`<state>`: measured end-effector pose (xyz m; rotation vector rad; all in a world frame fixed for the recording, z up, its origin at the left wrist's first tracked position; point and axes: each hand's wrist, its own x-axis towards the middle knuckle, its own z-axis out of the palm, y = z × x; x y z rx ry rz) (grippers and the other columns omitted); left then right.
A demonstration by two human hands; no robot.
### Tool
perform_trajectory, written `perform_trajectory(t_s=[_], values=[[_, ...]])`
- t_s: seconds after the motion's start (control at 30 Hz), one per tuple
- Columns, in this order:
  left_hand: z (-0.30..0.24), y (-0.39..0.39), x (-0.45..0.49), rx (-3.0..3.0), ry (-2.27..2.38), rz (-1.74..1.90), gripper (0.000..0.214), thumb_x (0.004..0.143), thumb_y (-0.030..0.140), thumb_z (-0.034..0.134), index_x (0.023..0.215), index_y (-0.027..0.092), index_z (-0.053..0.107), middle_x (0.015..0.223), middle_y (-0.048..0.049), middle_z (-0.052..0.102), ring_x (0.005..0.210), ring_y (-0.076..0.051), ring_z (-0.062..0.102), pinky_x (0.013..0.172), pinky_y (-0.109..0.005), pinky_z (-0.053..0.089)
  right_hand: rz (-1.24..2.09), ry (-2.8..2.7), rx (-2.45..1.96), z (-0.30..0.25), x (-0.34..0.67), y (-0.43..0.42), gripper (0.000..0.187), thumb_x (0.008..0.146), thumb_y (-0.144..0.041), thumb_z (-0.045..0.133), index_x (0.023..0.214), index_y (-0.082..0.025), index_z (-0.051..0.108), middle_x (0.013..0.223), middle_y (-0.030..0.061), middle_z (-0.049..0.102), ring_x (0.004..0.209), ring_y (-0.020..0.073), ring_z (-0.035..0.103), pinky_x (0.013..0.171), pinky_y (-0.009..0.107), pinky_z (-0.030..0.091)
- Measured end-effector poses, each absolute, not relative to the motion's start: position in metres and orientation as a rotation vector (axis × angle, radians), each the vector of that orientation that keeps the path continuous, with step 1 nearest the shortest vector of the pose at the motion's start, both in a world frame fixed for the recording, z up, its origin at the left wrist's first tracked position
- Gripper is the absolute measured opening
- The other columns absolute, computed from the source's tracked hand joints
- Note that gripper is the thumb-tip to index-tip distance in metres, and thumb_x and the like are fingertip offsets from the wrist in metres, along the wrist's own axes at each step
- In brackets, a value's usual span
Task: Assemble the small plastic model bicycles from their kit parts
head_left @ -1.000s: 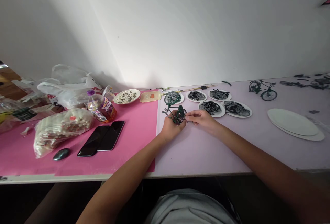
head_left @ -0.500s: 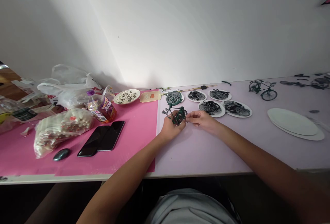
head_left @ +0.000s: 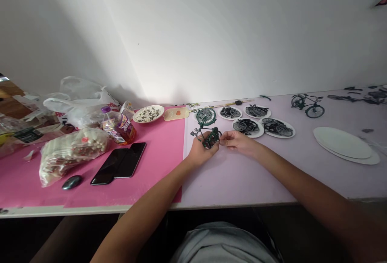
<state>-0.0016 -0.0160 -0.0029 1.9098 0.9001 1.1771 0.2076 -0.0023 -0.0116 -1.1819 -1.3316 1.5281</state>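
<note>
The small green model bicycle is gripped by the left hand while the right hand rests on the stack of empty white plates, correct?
Not quite. The head view shows the right hand pinching at the small green model bicycle, not resting on the stack of empty white plates, which lies apart to the right. The left hand does grip the bicycle.

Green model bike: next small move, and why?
Probably a slight inward push by the right hand: its fingers pinch at the near wheel of the green model bike, gripped by the left hand. What they pinch is too small to tell.
</note>
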Motion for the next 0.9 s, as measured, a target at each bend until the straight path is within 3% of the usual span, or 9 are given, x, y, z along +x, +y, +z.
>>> perform_trajectory(t_s=[0.27,0.57,0.7,0.77,0.9], values=[[-0.005,-0.014,-0.002,1.881,0.898,1.181,0.02,0.083,0.032,0.071,0.094,0.016,0.068,0.08,-0.0024,0.066,0.069,-0.013,0.055,0.063,-0.023,0.043,1.577,-1.298,-1.222,-0.01,0.21,-0.002,0.044,0.057,-0.046,0.098,0.091,-0.025,0.077,0.098,0.0018,0.074,0.094,0.0183,0.063,0.075,0.028,0.044],[-0.002,-0.016,0.0,1.802,0.91,1.193,0.021,0.08,0.033,0.074,0.09,0.016,0.067,0.079,-0.0025,0.067,0.071,-0.014,0.057,0.065,-0.024,0.044,1.53,-1.42,-1.138,-0.01,0.208,-0.001,0.044,0.06,-0.05,0.096,0.09,-0.023,0.078,0.09,0.0012,0.07,0.074,0.0129,0.053,0.063,0.026,0.037],[-0.004,-0.013,0.001,1.735,1.005,1.177,0.024,0.08,0.036,0.075,0.093,0.016,0.069,0.079,-0.0022,0.067,0.066,-0.013,0.055,0.06,-0.023,0.043,1.188,-1.56,-1.196,-0.005,0.21,0.001,0.05,0.08,-0.069,0.074,0.089,-0.021,0.077,0.076,0.002,0.065,0.06,0.013,0.045,0.058,0.03,0.035],[-0.006,-0.01,0.0,1.716,1.063,1.177,0.023,0.08,0.036,0.075,0.09,0.016,0.068,0.075,-0.0012,0.066,0.063,-0.012,0.053,0.057,-0.023,0.041,0.871,-1.7,-1.248,-0.003,0.214,0.004,0.051,0.088,-0.07,0.063,0.086,-0.021,0.077,0.075,0.0042,0.066,0.067,0.0179,0.052,0.064,0.033,0.04],[-0.008,-0.005,-0.001,1.697,1.108,1.186,0.022,0.079,0.035,0.076,0.087,0.017,0.068,0.074,-0.0009,0.065,0.062,-0.011,0.053,0.056,-0.022,0.04,0.534,-2.014,-1.32,-0.003,0.229,0.014,0.031,0.082,-0.055,0.075,0.085,-0.025,0.08,0.093,0.0074,0.074,0.094,0.0273,0.063,0.082,0.037,0.045]])
